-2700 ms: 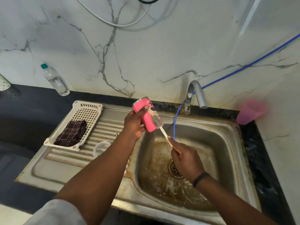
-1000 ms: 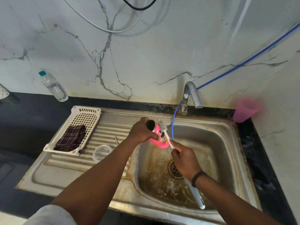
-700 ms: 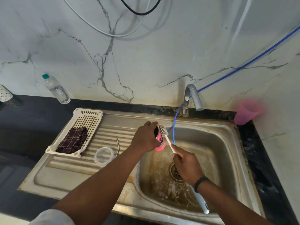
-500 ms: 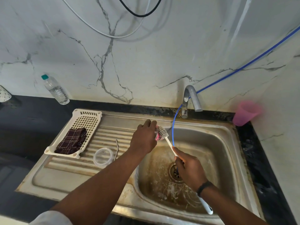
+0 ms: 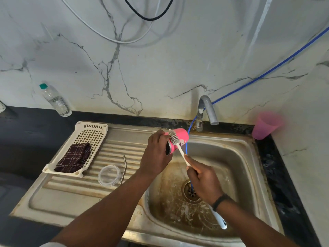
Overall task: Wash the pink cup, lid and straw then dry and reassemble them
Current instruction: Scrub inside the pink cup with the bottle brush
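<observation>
Pink cup point(image 5: 179, 139): held on its side over the left rim of the sink basin point(image 5: 236, 157), open mouth turned down and toward the person, base pointing to the tap point(image 5: 206, 109). A printed face shows on its outer wall.

Left hand point(image 5: 157, 154): clamped around the cup near its mouth, fingers wrapped over the top.

Right hand point(image 5: 203, 180): closed on the white handle of a bottle brush point(image 5: 179, 148); the bristle head lies against the cup's outer wall, and the handle's far end sticks out below the wrist over the basin. A dark band sits on that wrist.

Lid point(image 5: 109, 175): clear, round, lying flat on the ribbed drainboard point(image 5: 71, 191) left of the basin, apart from the cup.

Straw point(image 5: 124, 168): metal, bent at its upper end, lying on the drainboard just beside the lid on its right.

White basket point(image 5: 90, 132): slotted, resting on the drainboard's far left, holding a folded dark checked cloth point(image 5: 73, 157).

Blue tube point(image 5: 267, 72): runs down the marble wall from the right, passes behind the tap and drops into the drain point(image 5: 191, 191).

Water bottle point(image 5: 55, 100): clear, green cap, standing on the dark bench against the wall, left of the sink.

Pink tumbler point(image 5: 265, 125): standing on the bench in the right corner, well apart from the hands; blurred.

Cables: one white, one black, looping on the wall above.
</observation>
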